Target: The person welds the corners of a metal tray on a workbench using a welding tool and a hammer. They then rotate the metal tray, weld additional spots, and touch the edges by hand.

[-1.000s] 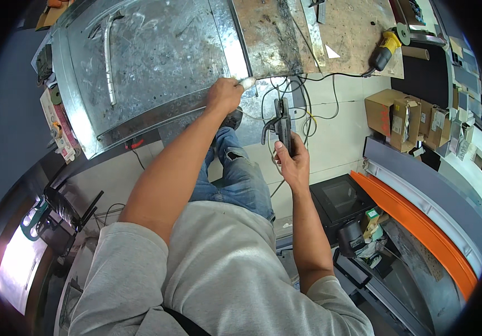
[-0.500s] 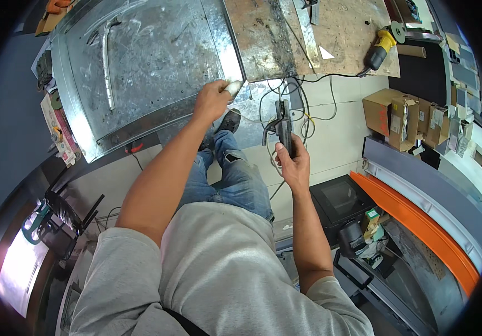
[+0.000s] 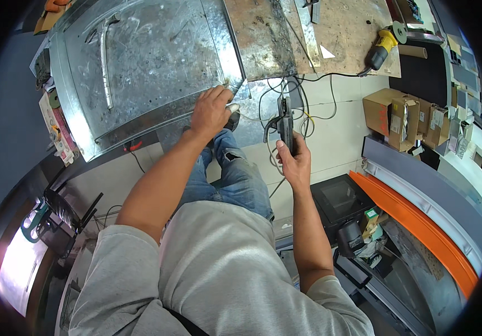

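Observation:
My left hand rests on the near corner of a large scratched galvanised metal sheet, fingers curled over its folded edge. My right hand grips a dark welding electrode holder, held upright over the floor with its cable looping down. A rusty steel plate lies beside the sheet, just beyond both hands. My jeans-clad leg and shoe sit below the left hand.
A yellow angle grinder lies on the worn board at the back right. Cardboard boxes stand on the tiled floor at right. An orange-edged curved panel and a black box lie at the right. Tangled cables run under the bench.
My left hand has slid back along the sheet's edge toward me and slightly left. The electrode holder in my right hand has stayed about where it was.

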